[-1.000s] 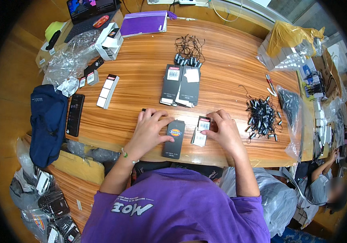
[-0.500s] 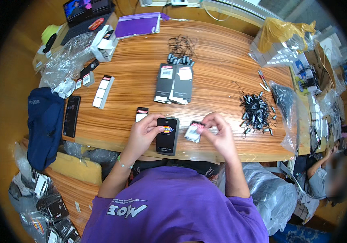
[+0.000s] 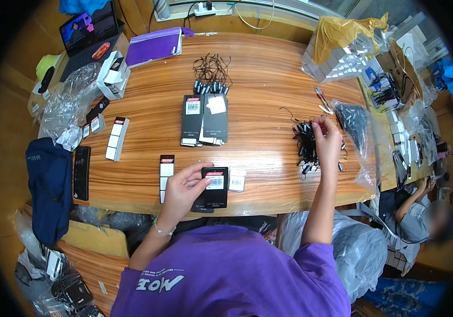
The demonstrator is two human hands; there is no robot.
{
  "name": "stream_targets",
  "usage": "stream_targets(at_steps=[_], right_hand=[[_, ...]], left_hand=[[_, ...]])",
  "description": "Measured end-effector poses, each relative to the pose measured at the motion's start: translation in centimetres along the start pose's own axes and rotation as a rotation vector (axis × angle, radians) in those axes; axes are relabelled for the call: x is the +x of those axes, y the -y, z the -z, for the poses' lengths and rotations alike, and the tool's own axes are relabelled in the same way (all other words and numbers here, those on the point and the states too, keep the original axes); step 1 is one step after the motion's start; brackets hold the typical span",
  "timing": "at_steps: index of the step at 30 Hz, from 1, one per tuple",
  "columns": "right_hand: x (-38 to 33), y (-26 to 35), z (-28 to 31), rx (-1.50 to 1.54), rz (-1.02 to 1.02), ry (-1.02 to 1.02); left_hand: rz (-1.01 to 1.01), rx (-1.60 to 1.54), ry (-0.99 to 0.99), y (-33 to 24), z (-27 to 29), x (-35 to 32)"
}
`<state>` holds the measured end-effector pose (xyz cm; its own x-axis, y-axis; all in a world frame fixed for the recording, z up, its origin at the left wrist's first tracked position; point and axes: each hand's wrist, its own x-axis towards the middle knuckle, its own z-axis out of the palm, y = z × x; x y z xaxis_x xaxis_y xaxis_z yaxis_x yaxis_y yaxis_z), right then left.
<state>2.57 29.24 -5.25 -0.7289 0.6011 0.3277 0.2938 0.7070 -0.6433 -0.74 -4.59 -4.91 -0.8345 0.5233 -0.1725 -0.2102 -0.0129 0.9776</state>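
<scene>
Near the table's front edge, my left hand (image 3: 185, 191) pinches a black hang tag (image 3: 217, 198) with a red-and-white sticker on its face. Another dark tag (image 3: 201, 209) shows partly beneath it. Just right of the held tag lies a small stack of white stickers (image 3: 237, 181). My right hand (image 3: 328, 141) reaches to the pile of black tag strings (image 3: 305, 147); its fingertips are together, and whatever is between them is too small to make out. A strip of white stickers (image 3: 166, 169) lies beside my left hand, partly covered by it.
Stacked grey tags (image 3: 190, 124) with black strings (image 3: 210, 68) attached occupy mid-table. Left are a sticker strip (image 3: 115, 140), a phone (image 3: 81, 173) and a laptop (image 3: 86, 31). Right are a pen (image 3: 321, 98), a plastic bag (image 3: 356, 124) and wrapped boxes (image 3: 337, 58). A person (image 3: 422, 211) sits far right.
My right hand has left the small stickers and moved right to the string pile. The tag in my left hand now shows a stickered face instead of its logo face. The view has shifted.
</scene>
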Motion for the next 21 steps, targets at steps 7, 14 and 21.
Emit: stream_targets(at_steps=[7,14,21], right_hand=[[1.5,-1.5,-1.4,-0.438,0.062,0.256],[1.6,-2.9,-1.6,-0.313,0.039,0.196],[1.3,-3.0,-1.0,-0.170,0.068,0.138]], left_hand=[[0.016,-0.021,0.029,0.7,-0.2,0.1],[0.016,-0.005,0.083,0.2,-0.2,0.4],[0.059,-0.024,0.131,0.1,-1.2,0.4]])
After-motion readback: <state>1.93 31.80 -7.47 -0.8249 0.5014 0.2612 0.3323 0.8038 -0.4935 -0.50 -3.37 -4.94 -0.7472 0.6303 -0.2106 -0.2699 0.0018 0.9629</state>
